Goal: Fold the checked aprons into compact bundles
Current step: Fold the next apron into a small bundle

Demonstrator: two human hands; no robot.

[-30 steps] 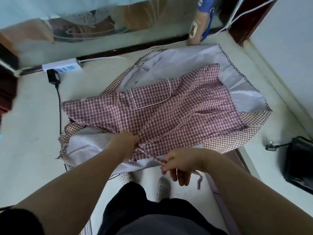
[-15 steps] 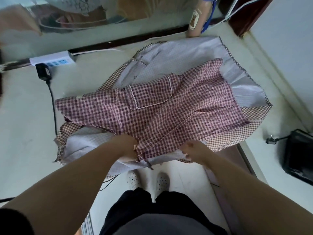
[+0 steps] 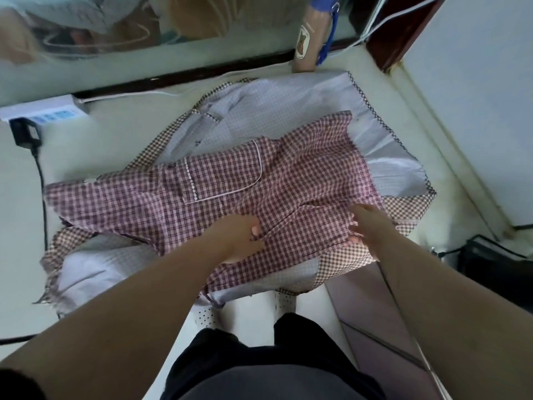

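The red-checked top apron (image 3: pixel 288 180) lay spread, pocket up, across a second, lower apron (image 3: pixel 288 111) that showed its pale lining, both on the white bench (image 3: pixel 115 140), with their near edges hanging over the bench's near rim. The left hand (image 3: pixel 240 238) sat on the near middle of the top apron with its fingers curled into a pinch of the cloth. The right hand (image 3: pixel 369 229), just to the right, lay on it with fingers fairly straight and pressing; whether its thumb had caught the edge could not be told. The likeliest slip was that a pull on the pinched fold would drag the lower apron along, since the two layers lay touching over most of their area, and so rumple both. With only the near middle held, the far corners could trail and leave the fold skewed. The overhang might also let the pile slide toward the floor, and the left corner lay near a cable (image 3: pixel 43 203) that it could snag.
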